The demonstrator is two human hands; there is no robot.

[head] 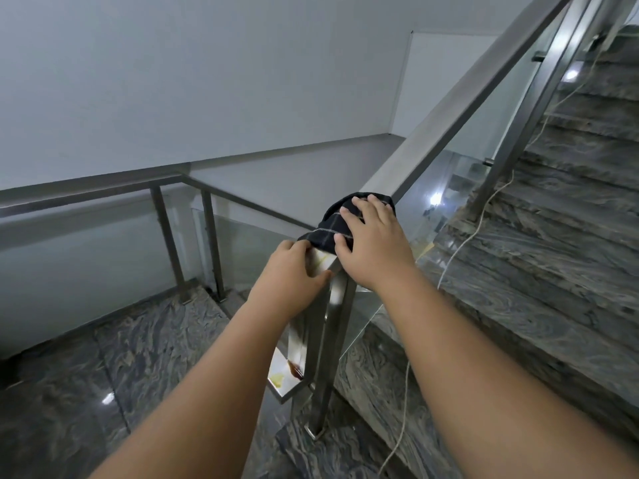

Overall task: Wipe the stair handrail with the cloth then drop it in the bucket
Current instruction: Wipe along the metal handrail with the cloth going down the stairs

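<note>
Head camera looks down over my two bare forearms at the stair handrail (460,108), and I place everything else by that rail. Behind it a plain grey wall (173,81) fills the upper left. To its right, marble stairs (570,216) climb away, with a thin pale cord (460,250) trailing down over the steps. Below the rail, dark veined marble floor (103,368) spreads across the landing. Glass panels (446,188) hang under the rail between metal posts, and the corner post (328,340) drops straight down from the rail's lower end.

My right hand (373,243) lies flat on top of the rail at that lower end, fingers spread wide and pressed onto the cloth (332,226), palm down rather than curled around it. My left hand (294,271) sits just beside it on the rail's near corner, fingers bent loosely over the edge with the fingertips touching the metal and the cloth's hem; I cannot tell whether it pinches the fabric.

That cloth, dark with thin pale check lines, is bunched over the rail's top under my right palm.
</note>
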